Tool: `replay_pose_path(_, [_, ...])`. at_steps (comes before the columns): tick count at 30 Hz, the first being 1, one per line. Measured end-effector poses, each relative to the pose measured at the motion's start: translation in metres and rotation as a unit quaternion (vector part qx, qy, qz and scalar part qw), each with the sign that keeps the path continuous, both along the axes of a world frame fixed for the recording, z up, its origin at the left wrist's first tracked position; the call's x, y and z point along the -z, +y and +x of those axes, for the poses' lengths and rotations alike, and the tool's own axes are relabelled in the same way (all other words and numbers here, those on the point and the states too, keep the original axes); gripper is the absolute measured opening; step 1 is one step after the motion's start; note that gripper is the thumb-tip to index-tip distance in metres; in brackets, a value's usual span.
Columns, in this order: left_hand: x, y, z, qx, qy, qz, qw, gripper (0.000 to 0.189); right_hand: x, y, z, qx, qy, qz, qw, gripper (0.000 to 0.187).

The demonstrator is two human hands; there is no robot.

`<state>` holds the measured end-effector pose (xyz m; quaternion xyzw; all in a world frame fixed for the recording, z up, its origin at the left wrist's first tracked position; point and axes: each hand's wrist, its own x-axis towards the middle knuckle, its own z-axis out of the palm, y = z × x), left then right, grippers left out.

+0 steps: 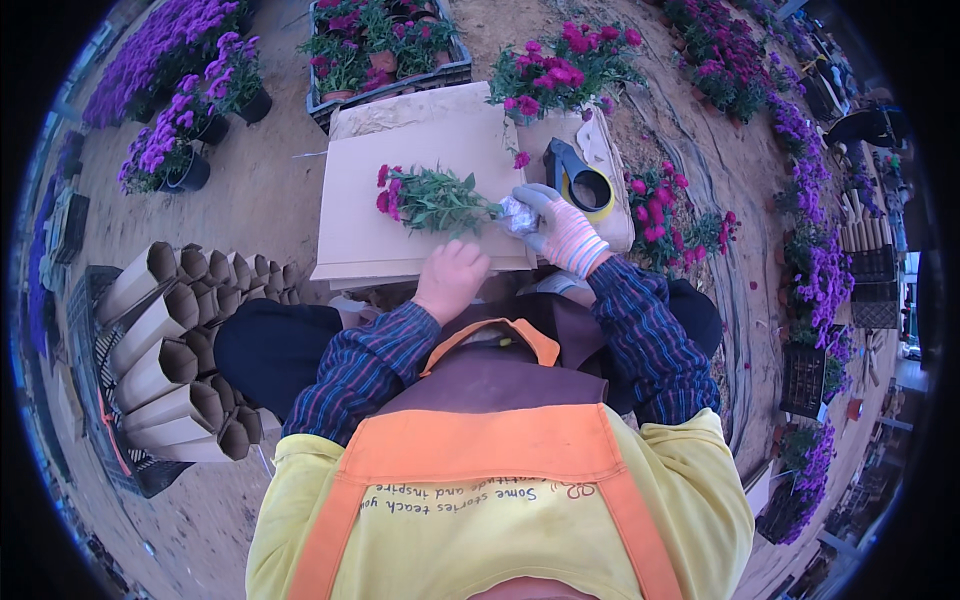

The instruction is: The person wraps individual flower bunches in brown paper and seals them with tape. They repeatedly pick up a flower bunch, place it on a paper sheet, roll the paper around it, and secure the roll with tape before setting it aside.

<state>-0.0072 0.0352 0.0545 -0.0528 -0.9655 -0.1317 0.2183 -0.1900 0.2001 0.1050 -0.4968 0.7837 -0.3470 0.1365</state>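
A plant with magenta flowers (442, 199) lies on its side across a flat cardboard sheet (360, 202), blooms to the left. Clear wrapping (519, 216) covers its root end, which my right hand (561, 229), in a striped grey-palmed glove, grips. My left hand (454, 276) is bare and slightly blurred, at the sheet's near edge just below the leaves. Its fingers are curled, and their undersides are hidden. Beyond my right hand, a tape dispenser (581, 180) with a yellow-edged roll rests on the cardboard.
At left, a black crate (94, 315) holds several folded cardboard sleeves (180, 304). A crate of potted flowers (390, 86) stands beyond the cardboard. More magenta plants (559, 71) are at the far right corner and beside it (664, 210). Purple potted flowers (169, 142) stand on the ground.
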Motion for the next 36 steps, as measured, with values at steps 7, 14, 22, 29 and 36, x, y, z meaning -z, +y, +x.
replay_pose_path(7, [-0.042,-0.003,0.001,-0.058,-0.003,0.04,0.998,0.011,0.007,0.011,0.015,-0.044,0.013,0.015,0.999,0.065])
replay_pose_path(14, [-0.061,-0.025,-0.033,-0.103,-0.059,0.077,0.99,0.018,0.032,-0.015,0.026,0.065,0.006,-0.084,0.994,0.044])
replay_pose_path(22, [-0.045,-0.031,-0.07,-0.029,0.039,-0.016,0.999,0.069,0.07,-0.084,-0.046,0.072,0.155,0.121,0.978,0.028])
replay_pose_path(29, [-0.05,-0.057,-0.112,-0.032,-0.236,-0.01,0.971,0.07,0.036,-0.099,-0.049,0.174,-0.064,-0.021,0.982,0.03])
replay_pose_path(36, [-0.061,-0.096,-0.168,0.033,-0.438,0.059,0.897,0.085,0.056,-0.104,-0.058,0.204,-0.049,-0.008,0.978,0.025])
